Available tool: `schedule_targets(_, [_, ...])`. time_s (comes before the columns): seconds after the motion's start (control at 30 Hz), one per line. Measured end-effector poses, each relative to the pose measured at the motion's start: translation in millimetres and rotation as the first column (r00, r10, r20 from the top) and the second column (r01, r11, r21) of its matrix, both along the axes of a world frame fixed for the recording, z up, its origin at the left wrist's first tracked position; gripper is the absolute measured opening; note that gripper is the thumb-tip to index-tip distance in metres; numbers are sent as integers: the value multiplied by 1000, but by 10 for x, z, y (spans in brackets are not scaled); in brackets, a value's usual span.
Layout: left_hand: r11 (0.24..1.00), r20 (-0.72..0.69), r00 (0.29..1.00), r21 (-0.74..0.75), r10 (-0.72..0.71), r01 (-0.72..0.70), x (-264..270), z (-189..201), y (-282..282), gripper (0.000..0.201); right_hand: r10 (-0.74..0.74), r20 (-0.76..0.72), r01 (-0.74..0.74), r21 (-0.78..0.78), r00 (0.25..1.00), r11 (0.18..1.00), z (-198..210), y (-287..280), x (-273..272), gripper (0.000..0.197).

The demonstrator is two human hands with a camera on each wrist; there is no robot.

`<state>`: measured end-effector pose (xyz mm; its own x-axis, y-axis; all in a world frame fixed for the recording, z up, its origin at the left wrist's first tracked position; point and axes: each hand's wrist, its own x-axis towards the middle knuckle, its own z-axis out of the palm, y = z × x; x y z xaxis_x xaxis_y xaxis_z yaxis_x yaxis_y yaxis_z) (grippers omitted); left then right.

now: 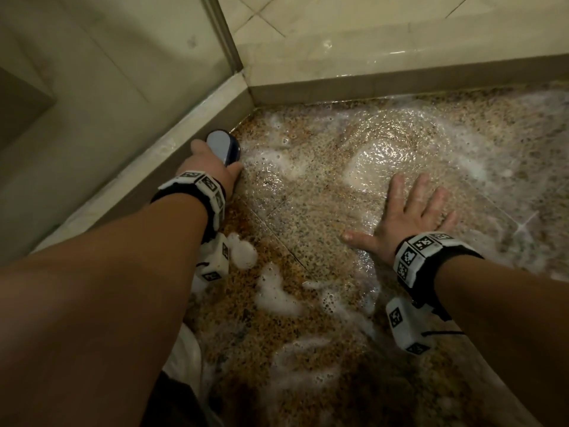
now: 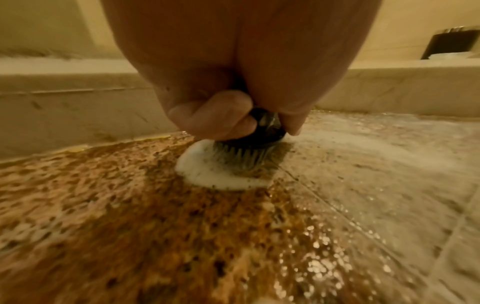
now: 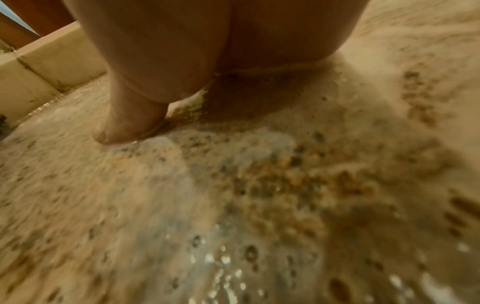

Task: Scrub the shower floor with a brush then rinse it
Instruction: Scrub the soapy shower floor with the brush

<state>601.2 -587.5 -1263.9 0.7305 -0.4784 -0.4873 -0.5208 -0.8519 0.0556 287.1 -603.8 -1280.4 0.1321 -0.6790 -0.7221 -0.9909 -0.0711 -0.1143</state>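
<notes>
My left hand point(image 1: 212, 163) grips a dark scrub brush point(image 1: 223, 146) with a pale top, near the far left corner of the speckled shower floor point(image 1: 308, 229). In the left wrist view the fingers point(image 2: 215, 119) curl round the brush point(image 2: 262, 131), whose bristles press into a blob of white foam point(image 2: 215, 172) on the floor point(image 2: 182, 236). My right hand point(image 1: 406, 214) lies flat with fingers spread on the wet, soapy floor at the middle right. The right wrist view shows its thumb point(image 3: 124, 121) and palm pressed on the foamy floor point(image 3: 233, 205).
A low stone curb point(image 1: 172, 143) runs along the left and a wet ledge point(image 1: 400, 78) along the back, meeting at a corner under a glass panel edge point(image 1: 228, 35). Patches of foam point(image 1: 274, 294) lie near my arms. A dark object point(image 2: 451, 45) sits on the ledge.
</notes>
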Motion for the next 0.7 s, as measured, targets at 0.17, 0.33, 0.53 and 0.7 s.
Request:
schedule_targets(0.17, [994,-6,995,-49,-97,97,-49,-5,-192,66,-19,-8,19,1,1000,1000,2,-15,24,145])
schedule_targets(0.33, [976,-53,978,-101,-201,195,-167,5,-649,74,-30,-21,31,4,999,1000,-8,-26,25,145])
schedule_targets(0.53, [982,-25,982,-6,-188,188,-80,51,-643,89,-35,-28,35,8,999,999,-2,-44,32,146])
schedule_targets(0.7, [990,-18,992,67,-126,127,-1,12,-371,101,-18,-18,18,-8,1000,1000,28,-12,27,146])
